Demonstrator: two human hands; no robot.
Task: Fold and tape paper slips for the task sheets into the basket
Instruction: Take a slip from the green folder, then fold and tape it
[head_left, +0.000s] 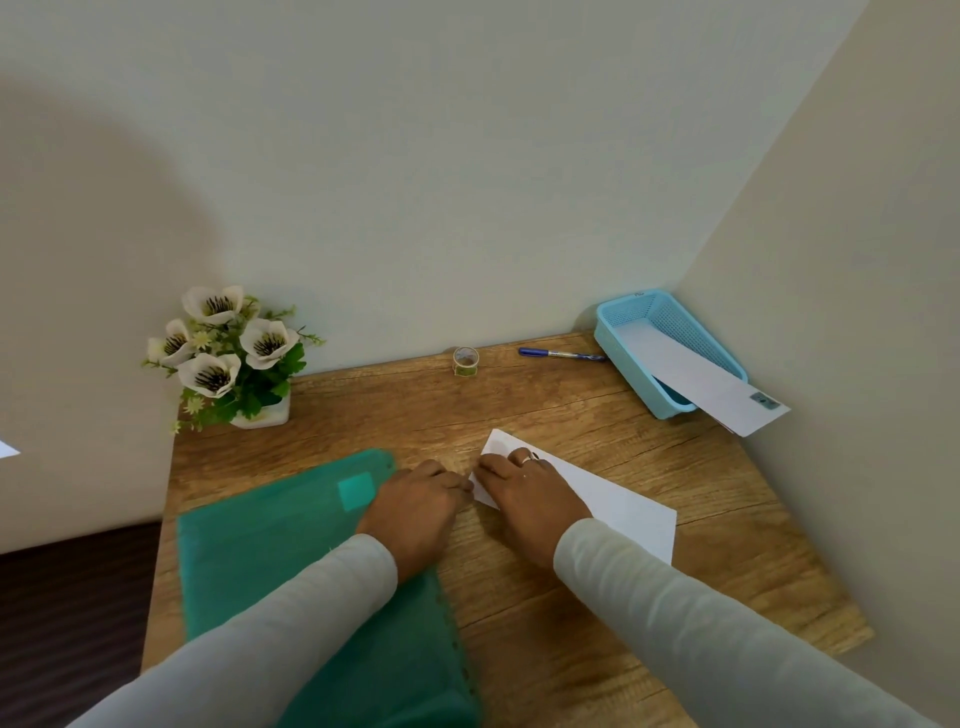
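Note:
A white folded paper slip (618, 499) lies on the wooden table (545, 410), angled toward the right. My right hand (527, 496) lies on its left end with fingers curled down on the paper; a ring shows on one finger. My left hand (418, 506) meets it at the slip's left corner, fingertips at the paper edge; the exact hold is hidden. A light blue basket (618, 332) stands at the back right with a long folded slip (696, 376) sticking out over its near end. A small roll of clear tape (465, 360) stands at the back.
A green plastic folder (291, 566) lies under my left forearm at the front left. A blue pen (561, 354) rests between the tape and the basket. A pot of white artificial flowers (228, 358) stands at the back left. Walls close off the back and right.

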